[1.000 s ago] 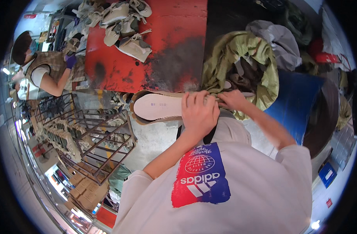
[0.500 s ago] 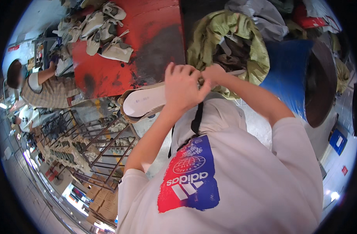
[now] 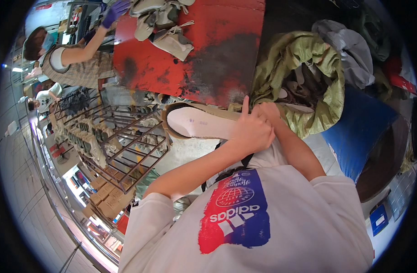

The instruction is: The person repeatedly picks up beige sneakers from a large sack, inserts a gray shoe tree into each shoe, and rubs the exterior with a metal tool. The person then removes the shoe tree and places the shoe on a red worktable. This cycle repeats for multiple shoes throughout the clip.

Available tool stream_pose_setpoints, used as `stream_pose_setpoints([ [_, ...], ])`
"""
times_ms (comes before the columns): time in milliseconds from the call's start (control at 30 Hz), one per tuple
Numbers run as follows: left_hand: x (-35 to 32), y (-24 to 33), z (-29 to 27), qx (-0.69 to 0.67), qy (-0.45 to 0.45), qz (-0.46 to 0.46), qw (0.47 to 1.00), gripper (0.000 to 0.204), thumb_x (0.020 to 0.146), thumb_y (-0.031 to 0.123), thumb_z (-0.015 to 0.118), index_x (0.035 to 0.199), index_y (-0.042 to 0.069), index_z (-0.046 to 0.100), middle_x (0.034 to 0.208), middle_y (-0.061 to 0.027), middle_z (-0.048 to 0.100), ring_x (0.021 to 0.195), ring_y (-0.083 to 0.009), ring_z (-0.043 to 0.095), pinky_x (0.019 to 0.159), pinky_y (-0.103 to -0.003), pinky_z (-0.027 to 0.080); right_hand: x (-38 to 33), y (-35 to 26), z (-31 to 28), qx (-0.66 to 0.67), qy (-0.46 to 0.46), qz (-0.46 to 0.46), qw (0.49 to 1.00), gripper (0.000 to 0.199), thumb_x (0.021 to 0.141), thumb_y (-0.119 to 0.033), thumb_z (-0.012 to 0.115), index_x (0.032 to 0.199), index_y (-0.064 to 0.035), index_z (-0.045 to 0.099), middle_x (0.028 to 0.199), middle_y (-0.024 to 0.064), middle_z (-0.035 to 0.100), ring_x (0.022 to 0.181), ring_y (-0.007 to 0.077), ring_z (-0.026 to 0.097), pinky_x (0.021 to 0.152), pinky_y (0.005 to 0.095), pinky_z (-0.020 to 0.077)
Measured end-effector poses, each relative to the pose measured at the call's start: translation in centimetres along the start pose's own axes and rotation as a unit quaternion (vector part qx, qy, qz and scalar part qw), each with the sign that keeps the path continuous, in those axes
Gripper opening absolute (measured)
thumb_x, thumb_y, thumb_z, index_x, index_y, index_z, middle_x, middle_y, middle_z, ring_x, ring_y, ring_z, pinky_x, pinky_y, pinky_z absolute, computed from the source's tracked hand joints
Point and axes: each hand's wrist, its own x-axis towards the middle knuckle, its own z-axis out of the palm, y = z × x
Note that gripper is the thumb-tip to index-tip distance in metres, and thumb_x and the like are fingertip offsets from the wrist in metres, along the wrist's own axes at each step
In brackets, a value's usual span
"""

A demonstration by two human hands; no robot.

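A tan shoe [image 3: 199,123] lies in front of me with its flat, pale underside facing up, its rounded end pointing left. My left hand [image 3: 251,129] is closed around its right part, the index finger stretched upward. My right hand [image 3: 267,113] is bent in beside the left one at the same end of the shoe, with curled fingers. What the right fingers pinch is hidden behind the left hand. Just beyond the right hand stands a yellow-green woven sack [image 3: 331,109], its mouth rolled open, with brown shoe-like pieces [image 3: 301,88] inside.
Several beige shoes [image 3: 172,41] lie on a red, black-stained table [image 3: 144,68]. Left of it stands a person [image 3: 81,59] wearing purple gloves. Metal racks [image 3: 122,154] of shoes and cardboard boxes [image 3: 108,198] fill the left. A blue drum [image 3: 358,132] lies at the right.
My view has shifted, so the table and sack appear farther right. More of the shoe's underside shows. My left index finger now stretches upward. The other person's gloved hand is raised toward the table shoes.
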Motion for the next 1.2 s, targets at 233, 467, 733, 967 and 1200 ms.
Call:
stream_pose_setpoints([
  [233, 0.9, 0.1, -1.6, -0.064, -0.065, -0.042, 0.995, 0.043, 0.086, 0.039, 0.065, 0.104, 0.001, 0.075, 0.113, -0.0169, 0.072, 0.115, -0.033, 0.063, 0.114, -0.065, 0.032, 0.5, 1.1, -0.5, -0.027, 0.004, -0.017, 0.999, 0.024, 0.081, -0.03, 0.068, 0.091, -0.0101, 0.075, 0.09, 0.0136, 0.076, 0.089, 0.0335, 0.073, 0.075, 0.0452, 0.0574],
  [467, 0.6, 1.2, -0.5, -0.006, 0.055, -0.037, 0.998, 0.046, 0.085, 0.038, 0.066, 0.11, 0.0, 0.073, 0.132, -0.0181, 0.062, 0.132, -0.0397, 0.049, 0.116, -0.067, 0.026, 0.6, 2.0, -0.7, -0.049, -0.033, -0.007, 0.998, 0.026, 0.083, -0.031, 0.068, 0.095, -0.0087, 0.075, 0.095, 0.0151, 0.075, 0.094, 0.0345, 0.073, 0.08, 0.0456, 0.057],
  [733, 0.5, 1.2, 0.4, 0.008, 0.005, -0.038, 0.999, 0.037, 0.084, 0.031, 0.065, 0.102, 0.0, 0.075, 0.118, -0.0193, 0.066, 0.129, -0.0402, 0.05, 0.116, -0.067, 0.027, 2.3, 4.3, 3.8, -0.007, -0.049, 0.071, 0.996, 0.028, 0.086, -0.031, 0.068, 0.099, -0.0072, 0.075, 0.101, 0.0169, 0.075, 0.099, 0.0355, 0.072, 0.085, 0.0461, 0.0566],
  [967, 0.0, 0.7, 0.2, 0.032, -0.043, 0.013, 0.998, 0.024, 0.08, 0.021, 0.063, 0.086, 0.001, 0.075, 0.094, -0.0127, 0.07, 0.099, -0.0302, 0.062, 0.101, -0.051, 0.045, 3.8, 7.8, 2.0, -0.001, -0.161, 0.234, 0.959, 0.041, 0.091, -0.03, 0.069, 0.124, -0.0059, 0.067, 0.12, 0.0178, 0.07, 0.105, 0.0351, 0.07, 0.088, 0.0468, 0.0575],
  [1200, -0.1, 0.2, 0.4, -0.011, -0.102, 0.088, 0.991, 0.024, 0.073, 0.028, 0.069, 0.076, 0.005, 0.076, 0.084, -0.0065, 0.071, 0.093, -0.0262, 0.064, 0.085, -0.04, 0.048, 5.2, 12.8, -2.9, -0.146, -0.194, 0.265, 0.933, 0.028, 0.092, -0.018, 0.068, 0.116, -0.0052, 0.073, 0.116, 0.0151, 0.073, 0.103, 0.0318, 0.071, 0.083, 0.0445, 0.0586],
])
